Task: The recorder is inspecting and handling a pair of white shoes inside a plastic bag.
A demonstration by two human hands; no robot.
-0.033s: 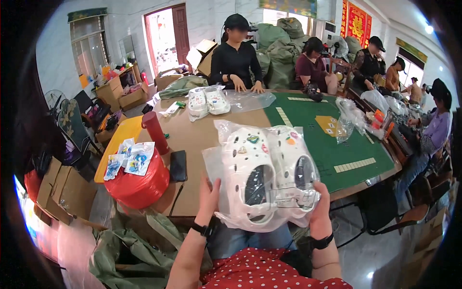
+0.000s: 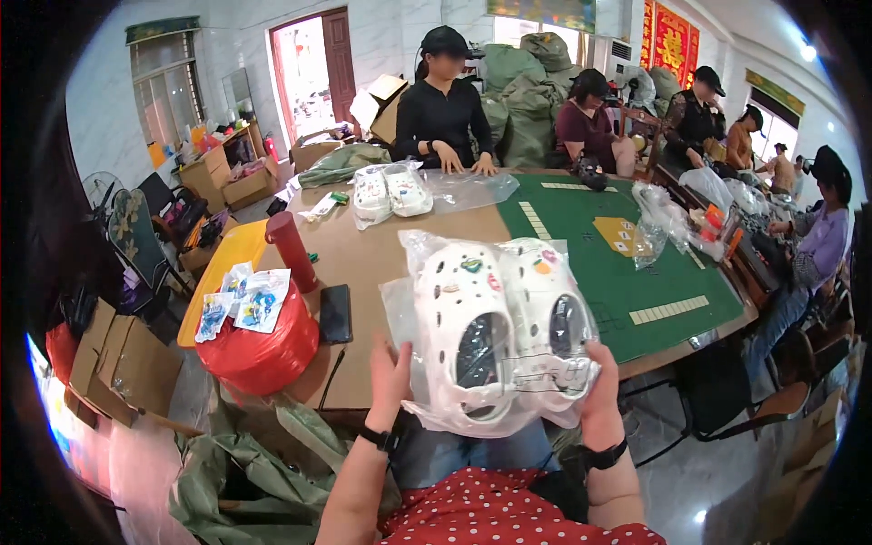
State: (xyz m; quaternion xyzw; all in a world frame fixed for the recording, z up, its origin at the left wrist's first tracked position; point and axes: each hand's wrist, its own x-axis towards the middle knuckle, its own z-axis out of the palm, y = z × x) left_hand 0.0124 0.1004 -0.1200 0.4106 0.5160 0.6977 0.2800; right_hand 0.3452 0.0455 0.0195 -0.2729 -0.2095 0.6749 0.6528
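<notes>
A pair of white clogs (image 2: 448,304) with small colourful charms and dark insoles lies inside a clear plastic bag (image 2: 397,300), held up before me above the table's near edge. My left hand (image 2: 391,374) clasps the bag's left side, thumb toward me and the other fingers partly hidden. Along the right side, my right hand (image 2: 599,377) closes on the bag near the heel of the right clog. The toes point away from me. Dark lines of print cross the plastic over the heels.
Left on the table are a red plastic-wrapped roll (image 2: 263,341) bearing small packets (image 2: 261,309), a red cylinder (image 2: 291,250) and a black phone (image 2: 335,313). Another bagged clog pair (image 2: 392,191) lies near a person in black (image 2: 445,118). A green mat (image 2: 654,282) covers the right side.
The bagged clogs have shifted slightly left. The plastic has creased a little over the heels, and both hands still hold the sides.
</notes>
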